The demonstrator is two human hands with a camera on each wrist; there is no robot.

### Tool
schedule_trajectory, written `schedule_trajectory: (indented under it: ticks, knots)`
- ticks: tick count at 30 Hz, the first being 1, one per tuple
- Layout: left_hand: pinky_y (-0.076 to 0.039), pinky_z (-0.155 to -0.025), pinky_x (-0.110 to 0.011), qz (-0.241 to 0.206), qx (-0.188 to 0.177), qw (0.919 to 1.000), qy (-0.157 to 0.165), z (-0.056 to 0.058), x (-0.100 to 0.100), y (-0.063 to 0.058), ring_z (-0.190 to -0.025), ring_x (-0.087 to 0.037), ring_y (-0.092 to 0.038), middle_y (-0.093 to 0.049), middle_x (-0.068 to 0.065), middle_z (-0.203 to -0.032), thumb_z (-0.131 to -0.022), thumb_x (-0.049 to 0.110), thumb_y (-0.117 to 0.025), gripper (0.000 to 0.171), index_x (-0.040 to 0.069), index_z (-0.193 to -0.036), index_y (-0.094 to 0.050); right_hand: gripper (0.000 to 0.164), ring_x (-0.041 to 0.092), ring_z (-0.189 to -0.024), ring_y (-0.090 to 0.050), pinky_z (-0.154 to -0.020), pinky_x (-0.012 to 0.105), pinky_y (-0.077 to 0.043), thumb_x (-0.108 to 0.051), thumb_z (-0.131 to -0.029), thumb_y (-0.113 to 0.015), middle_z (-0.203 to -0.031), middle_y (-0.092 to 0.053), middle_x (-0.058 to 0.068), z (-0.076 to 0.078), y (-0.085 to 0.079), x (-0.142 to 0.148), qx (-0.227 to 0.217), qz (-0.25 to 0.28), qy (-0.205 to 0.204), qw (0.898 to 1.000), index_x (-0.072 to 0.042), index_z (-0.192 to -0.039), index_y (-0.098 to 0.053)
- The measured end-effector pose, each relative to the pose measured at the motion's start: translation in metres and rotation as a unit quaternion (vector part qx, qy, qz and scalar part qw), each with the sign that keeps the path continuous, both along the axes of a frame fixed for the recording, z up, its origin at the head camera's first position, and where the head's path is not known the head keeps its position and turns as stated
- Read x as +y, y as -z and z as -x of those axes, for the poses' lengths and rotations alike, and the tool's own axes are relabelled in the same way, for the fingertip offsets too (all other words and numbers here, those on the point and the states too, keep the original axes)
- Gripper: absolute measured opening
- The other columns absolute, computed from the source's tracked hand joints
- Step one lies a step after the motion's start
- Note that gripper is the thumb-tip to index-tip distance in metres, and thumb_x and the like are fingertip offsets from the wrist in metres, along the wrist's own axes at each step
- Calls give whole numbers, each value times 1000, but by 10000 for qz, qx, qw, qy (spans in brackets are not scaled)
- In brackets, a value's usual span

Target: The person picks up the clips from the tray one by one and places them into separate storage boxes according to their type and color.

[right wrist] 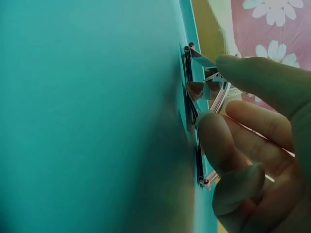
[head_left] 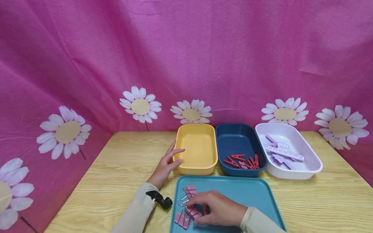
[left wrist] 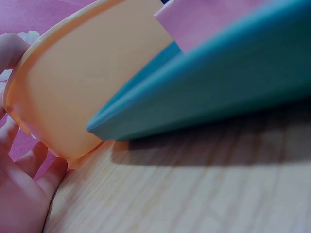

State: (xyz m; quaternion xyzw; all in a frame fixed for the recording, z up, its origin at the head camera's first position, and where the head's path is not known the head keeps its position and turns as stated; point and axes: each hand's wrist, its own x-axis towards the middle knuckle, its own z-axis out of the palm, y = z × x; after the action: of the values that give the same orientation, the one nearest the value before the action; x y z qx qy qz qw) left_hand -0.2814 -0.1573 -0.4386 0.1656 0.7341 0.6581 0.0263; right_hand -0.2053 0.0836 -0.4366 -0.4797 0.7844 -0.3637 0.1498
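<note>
My left hand (head_left: 163,168) rests at the left side of the yellow bin (head_left: 196,171), with two fingertips over its rim and the other fingers along the outside. In the left wrist view, relaxed fingers (left wrist: 34,160) lie against the bin's outer wall. Over the teal tray (head_left: 247,191), my right hand (head_left: 218,208) pinches a pink binder clip (head_left: 193,213) between thumb and forefinger. More pink binder clips lie beside it, one at the upper side (head_left: 190,190) and one at the lower left (head_left: 182,220). The right wrist view shows fingertips around the clips' metal handles (right wrist: 206,90).
A dark blue bin (head_left: 237,129) stands right of the yellow one, holding several red clips (head_left: 253,161). Farther right, a white bin (head_left: 314,163) contains a ruler (head_left: 284,152) and purple clips (head_left: 271,140). A pink flowered cloth (head_left: 233,64) hangs behind the wooden table (head_left: 99,181).
</note>
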Motion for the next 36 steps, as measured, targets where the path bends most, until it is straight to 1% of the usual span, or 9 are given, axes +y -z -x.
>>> schedule_trajectory:
  ticks: [2, 7, 14, 21, 23, 28, 30, 34, 36]
  knots:
    - [-30, -111, -30, -8, -8, 10000, 8, 0, 0, 0, -147, -18, -6, -3, 3, -162, -97, 14, -58, 42, 8, -138, -52, 41, -5, -64, -52, -57, 17, -50, -32, -87, -72, -114, -63, -15, 1, 1, 0, -61, 8, 13, 10000, -25, -126, -64]
    - [-29, -111, -29, -18, -38, 10000, 35, 1, -1, 1, -147, -15, -7, -3, 3, -162, -97, 15, -58, 42, 9, -138, -52, 41, -5, -63, -52, -57, 17, -50, -31, -87, -72, -112, -63, -14, 2, 5, 1, -41, 42, -12, 10000, -24, -126, -64]
    - [-31, -109, -24, -82, -2, 9999, 98, 1, 0, 1, -146, -14, -7, -2, 2, -162, -97, 13, -58, 42, 7, -138, -52, 42, -4, -67, -52, -58, 18, -51, -32, -87, -72, -115, -61, -15, 4, 8, 1, -207, -35, -20, 9998, -23, -127, -64]
    - [-29, -110, -27, -66, -38, 10000, 52, 1, 0, 2, -147, -15, -7, -4, 5, -162, -97, 14, -58, 42, 8, -138, -52, 44, -5, -66, -52, -58, 18, -51, -30, -86, -74, -117, -61, -14, 3, 10, 1, -214, -51, -42, 9997, -23, -128, -63]
    - [-30, -110, -26, -71, -31, 10000, 33, 1, 0, 2, -147, -16, -7, -4, 4, -162, -97, 14, -58, 42, 7, -138, -52, 45, -5, -66, -52, -59, 18, -51, -29, -86, -74, -117, -61, -14, 3, 10, 1, -236, -64, -44, 9997, -23, -129, -62]
    - [-36, -103, -19, -246, 163, 9995, 124, 1, 1, 3, -146, -20, -10, -3, -2, -162, -96, 9, -58, 42, 1, -137, -51, 44, -2, -70, -53, -60, 19, -51, -28, -86, -74, -114, -61, -15, 3, 7, 1, -340, -135, -2, 9993, -24, -128, -63]
    - [-38, -101, -17, -318, 230, 9991, 162, 0, 1, 3, -146, -21, -12, -3, -5, -162, -96, 6, -57, 41, -1, -136, -51, 42, -2, -71, -53, -60, 19, -51, -27, -86, -74, -113, -61, -16, 3, 6, 1, -315, -169, 5, 9994, -24, -127, -64]
    - [-39, -100, -16, -299, 232, 9991, 167, 2, 0, 4, -146, -21, -12, -3, -4, -162, -96, 5, -56, 41, -2, -136, -50, 41, -2, -73, -53, -62, 18, -51, -28, -85, -75, -114, -61, -16, 4, 4, 1, -136, -294, 106, 9994, -25, -125, -65]
    - [-39, -101, -16, -283, 212, 9992, 167, 6, -1, 9, -146, -20, -11, -2, -3, -162, -97, 6, -56, 41, -1, -137, -50, 41, -2, -74, -53, -63, 18, -50, -29, -84, -75, -114, -61, -16, 5, 3, 2, -47, -355, 174, 9992, -25, -124, -65]
